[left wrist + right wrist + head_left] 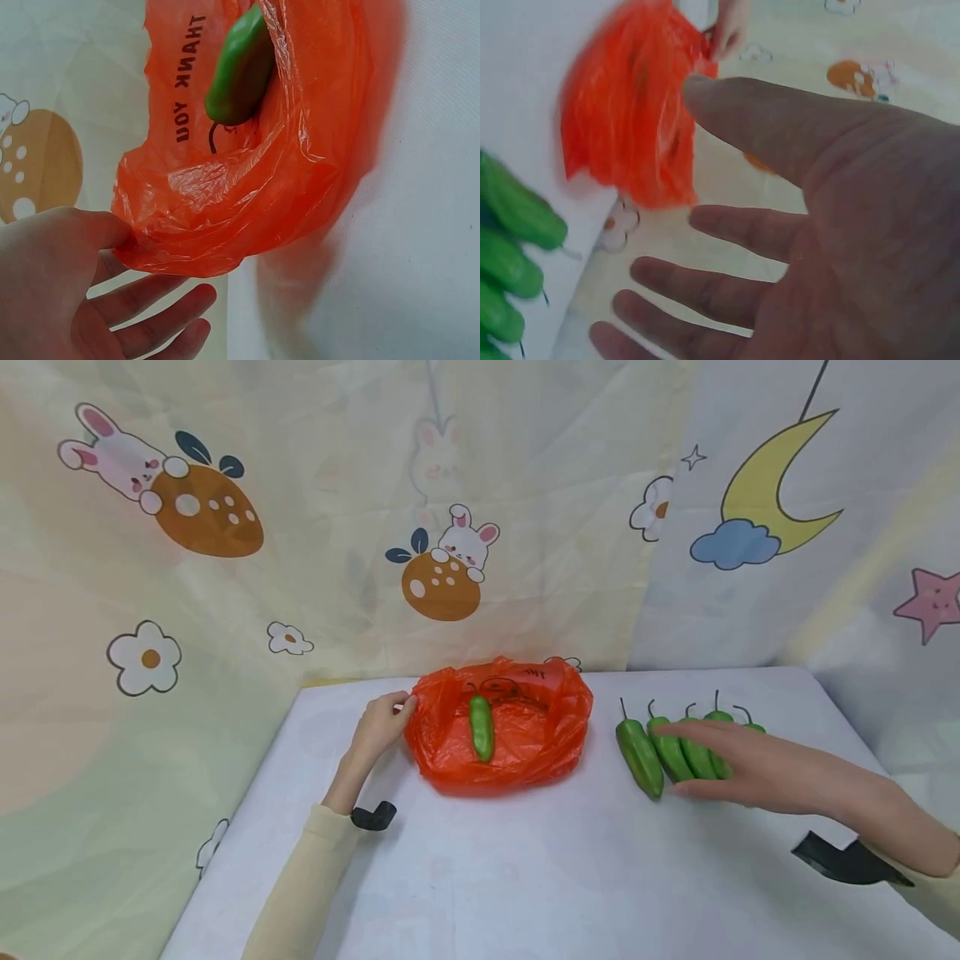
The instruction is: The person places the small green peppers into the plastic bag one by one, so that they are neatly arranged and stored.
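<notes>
A red plastic bag (517, 768) lies with its mouth spread on the white table, and one green pepper (482, 728) rests inside it. My left hand (381, 724) pinches the bag's left rim between thumb and index finger; in the left wrist view the other fingers stretch out below the red film. Over the row of green peppers (640, 758) on the right, my right hand (780, 766) hovers with fingers extended and the thumb apart, holding nothing. In the head view it covers part of several peppers. The right wrist view shows its spread fingers (705, 296) beside the pepper stems.
The white table (480, 877) reaches back to a hanging cloth (337, 527) printed with rabbits, flowers and a moon. Black bands (373, 816) circle both wrists. The peppers on the right lie side by side, stems pointing to the back.
</notes>
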A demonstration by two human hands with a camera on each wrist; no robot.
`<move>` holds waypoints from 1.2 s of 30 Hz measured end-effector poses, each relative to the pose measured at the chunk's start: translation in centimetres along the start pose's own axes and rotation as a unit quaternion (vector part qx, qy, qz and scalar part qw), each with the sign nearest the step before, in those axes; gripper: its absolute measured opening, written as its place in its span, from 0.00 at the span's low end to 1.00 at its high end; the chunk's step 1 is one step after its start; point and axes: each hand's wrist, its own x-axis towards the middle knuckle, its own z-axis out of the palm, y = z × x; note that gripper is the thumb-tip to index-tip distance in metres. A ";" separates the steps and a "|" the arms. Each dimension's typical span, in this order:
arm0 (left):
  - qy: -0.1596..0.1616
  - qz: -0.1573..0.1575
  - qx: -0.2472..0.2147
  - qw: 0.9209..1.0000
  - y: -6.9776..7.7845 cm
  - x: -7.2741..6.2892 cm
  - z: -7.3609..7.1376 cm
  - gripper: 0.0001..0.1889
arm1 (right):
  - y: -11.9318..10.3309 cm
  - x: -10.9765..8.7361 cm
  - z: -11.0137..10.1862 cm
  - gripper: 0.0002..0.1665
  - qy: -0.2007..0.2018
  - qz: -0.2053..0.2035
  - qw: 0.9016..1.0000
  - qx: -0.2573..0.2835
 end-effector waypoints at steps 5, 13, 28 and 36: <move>-0.001 0.005 -0.001 1.000 0.1 0.2 0.4 0.18 | 3.2 -1.3 -0.5 0.52 0.015 0.032 0.999 -0.040; 0.004 0.000 0.000 1.000 0.3 0.3 0.6 0.18 | 7.2 -1.8 -0.4 0.54 -0.005 0.078 0.995 -0.066; 0.006 -0.001 -0.007 1.000 0.4 0.2 0.7 0.18 | 13.3 -0.6 1.1 0.51 -0.067 0.115 0.991 -0.034; 0.002 -0.006 -0.008 1.000 0.6 0.1 0.7 0.19 | 14.4 0.2 1.9 0.52 -0.078 0.129 0.988 -0.020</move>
